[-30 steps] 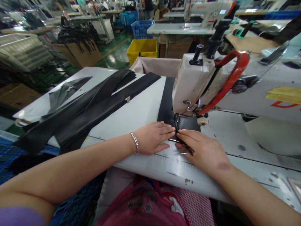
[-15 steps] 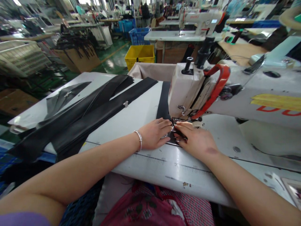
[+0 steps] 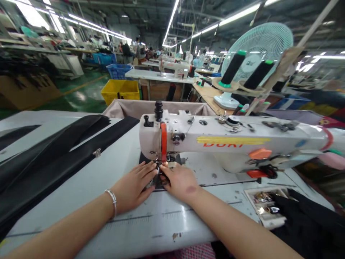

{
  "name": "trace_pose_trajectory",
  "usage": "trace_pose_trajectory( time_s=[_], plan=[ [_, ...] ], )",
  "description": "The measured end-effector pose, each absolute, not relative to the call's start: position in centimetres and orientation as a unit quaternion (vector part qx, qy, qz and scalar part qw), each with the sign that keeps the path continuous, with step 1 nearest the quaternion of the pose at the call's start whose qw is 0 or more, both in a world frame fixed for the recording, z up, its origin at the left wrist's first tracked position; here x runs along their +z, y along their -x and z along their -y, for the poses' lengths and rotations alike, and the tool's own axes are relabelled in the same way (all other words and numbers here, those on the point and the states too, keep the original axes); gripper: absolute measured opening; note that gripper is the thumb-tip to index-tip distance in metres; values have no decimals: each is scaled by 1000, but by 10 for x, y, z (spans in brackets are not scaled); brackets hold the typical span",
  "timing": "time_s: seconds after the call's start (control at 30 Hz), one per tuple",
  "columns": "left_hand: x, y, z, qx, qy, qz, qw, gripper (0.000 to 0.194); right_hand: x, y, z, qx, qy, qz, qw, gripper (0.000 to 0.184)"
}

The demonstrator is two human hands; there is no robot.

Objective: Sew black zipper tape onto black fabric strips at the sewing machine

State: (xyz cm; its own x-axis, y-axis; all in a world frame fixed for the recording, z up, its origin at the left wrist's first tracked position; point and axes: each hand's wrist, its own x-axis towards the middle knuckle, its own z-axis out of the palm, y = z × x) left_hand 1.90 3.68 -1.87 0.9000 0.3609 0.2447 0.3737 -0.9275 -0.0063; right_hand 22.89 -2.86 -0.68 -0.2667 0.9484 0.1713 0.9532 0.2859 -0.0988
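My left hand (image 3: 136, 185), with a bangle at the wrist, lies with its fingers stretched out toward the needle area of a white sewing machine (image 3: 188, 131). Its fingertips rest at the left edge of a dark piece of material (image 3: 159, 182) under the machine head. From the other side, my right hand (image 3: 180, 180) rests on the same piece. Its index finger points at the presser foot and its thumb sits apart, lower down. The fingertips of both hands nearly meet in front of the red-orange lever (image 3: 163, 142). Much of the material is hidden by the hands and machine head.
Long black strips (image 3: 61, 169) lie across the left of the table, one with a metal clip-like piece (image 3: 97, 153). A tray of small metal parts (image 3: 265, 207) sits right, beside black cloth (image 3: 309, 219). Behind stand thread cones (image 3: 233, 68), a fan (image 3: 258, 50) and a yellow crate (image 3: 120, 90).
The camera view has swung up and to the right, bringing the fan, thread cones and parts tray into sight. Both hands stay at the needle area, in much the same pose.
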Motion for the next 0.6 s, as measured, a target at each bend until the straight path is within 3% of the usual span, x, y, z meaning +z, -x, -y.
trace_pose_trajectory(
  time_s=[0.2, 0.4, 0.6],
  plan=[
    [-20, -23, -29, -104, 968, 226, 31, 47, -8, -225, 25, -7, 606, 788, 108, 46],
    [-8, 8, -36, -39, 967, 249, -50, 57, -5, -246, 37, 38, 581, 803, 125, 40],
    [15, 120, -26, 46, 763, 639, 94, 57, -19, -244, 95, 23, 583, 790, 187, 33]
  ],
)
